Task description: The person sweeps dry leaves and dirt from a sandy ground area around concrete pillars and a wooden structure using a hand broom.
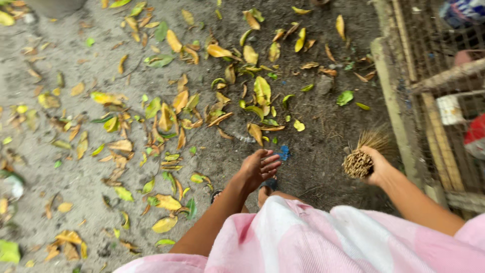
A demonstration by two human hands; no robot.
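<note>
Head view: the right hand (376, 167) grips a stiff broom bundle (359, 161) of dry brown sticks, near the wooden mesh fence (404, 101). The left hand (260, 167) hangs empty, fingers loosely spread, well apart from it. Yellow and green fallen leaves (166, 116) litter the gritty dirt ground (313, 167).

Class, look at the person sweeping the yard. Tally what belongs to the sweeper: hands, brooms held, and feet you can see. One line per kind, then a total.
Hands: 2, the left hand empty with fingers spread, the right hand gripping the stick broom
Stick brooms: 1
Feet in view: 1, a foot in a sandal, partly hidden by the left arm
Total: 4
</note>
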